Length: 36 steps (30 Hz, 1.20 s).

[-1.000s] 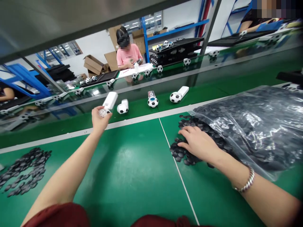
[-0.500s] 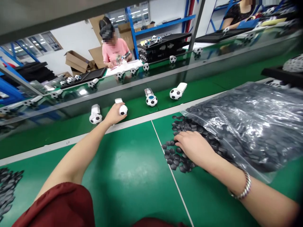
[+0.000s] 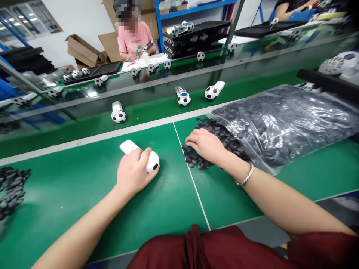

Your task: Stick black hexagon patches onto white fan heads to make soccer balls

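Note:
My left hand (image 3: 136, 170) is wrapped round a white soccer-ball-shaped device (image 3: 153, 161) with black patches. Its flat white handle (image 3: 129, 146) sticks out behind my fingers, low over the green tabletop. My right hand (image 3: 206, 145) is at the left edge of a pile of black pentagon pieces (image 3: 196, 158), thumb and fingertips pinched together. Whatever may be between those fingertips is too small to make out. Beside the pile lies a clear plastic bag (image 3: 283, 123) full of the same black pieces, its mouth toward my right hand.
Similar soccer-ball devices lie on the green conveyor belt (image 3: 157, 108) beyond the pale edge strip, one (image 3: 118, 113) at left. More black pieces (image 3: 12, 190) lie at far left. A black tray (image 3: 325, 80) stands at right. Across the line a person (image 3: 136, 39) in pink sits working.
My left hand has brought the device off the belt and back over the tabletop. My right hand stays at the black pile, its fingertips now pinched at the left edge. The view has tilted down.

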Motion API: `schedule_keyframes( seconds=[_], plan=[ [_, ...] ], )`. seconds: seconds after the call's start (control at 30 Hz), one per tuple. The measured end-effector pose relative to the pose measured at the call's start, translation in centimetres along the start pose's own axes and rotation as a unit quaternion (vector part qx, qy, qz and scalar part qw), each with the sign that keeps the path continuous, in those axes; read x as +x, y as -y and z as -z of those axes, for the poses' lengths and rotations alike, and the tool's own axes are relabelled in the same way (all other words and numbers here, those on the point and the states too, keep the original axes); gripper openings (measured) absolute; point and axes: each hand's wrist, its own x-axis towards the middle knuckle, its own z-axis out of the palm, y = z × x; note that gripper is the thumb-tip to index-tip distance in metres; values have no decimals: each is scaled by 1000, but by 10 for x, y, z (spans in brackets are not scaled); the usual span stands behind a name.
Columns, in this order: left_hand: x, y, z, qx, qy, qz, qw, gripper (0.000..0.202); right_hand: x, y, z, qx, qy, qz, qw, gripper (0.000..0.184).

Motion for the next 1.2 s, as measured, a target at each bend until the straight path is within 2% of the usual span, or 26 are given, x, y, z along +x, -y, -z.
schedule_keyframes(
  seconds=[0.1,0.2,0.3,0.4,0.47,0.57,0.63,0.7,0.77,0.83,0.9,0.97,1.07,1.2],
  plan=[
    [-14,4,2,-55,53,-51,996,65,3,7,-4,18,42,6,999,20],
    [-18,23,11,-96,111,-140,979,67,4,11,-8,-23,67,37,997,18],
    [-7,39,15,-107,133,-199,965,63,3,14,-12,-86,55,98,990,19],
    [9,41,11,-119,156,-225,954,60,1,18,-15,-134,48,115,983,18],
    [14,33,4,-125,163,-185,961,59,1,19,-15,-147,48,110,982,19],
    [13,14,-7,-132,112,-13,985,60,2,17,-13,-139,49,110,983,21],
    [10,4,-12,-156,72,105,979,63,3,15,-9,-112,39,102,988,20],
    [7,0,-13,-195,64,155,966,67,2,15,-5,-44,13,73,996,18],
    [7,1,-13,-244,89,140,956,73,0,18,-1,82,-9,31,996,15],
    [8,2,-12,-300,130,104,939,77,-5,24,1,226,-18,13,974,12],
    [9,-1,-12,-336,145,81,927,76,-11,30,2,321,-24,38,946,8],
    [11,-9,-13,-340,125,78,929,74,-17,36,2,367,-22,69,927,7],
    [12,-21,-15,-327,96,92,936,76,-22,44,-2,412,5,78,908,5],
    [11,-26,-17,-324,83,88,938,78,-21,50,-11,411,-7,105,906,4]
  ],
)
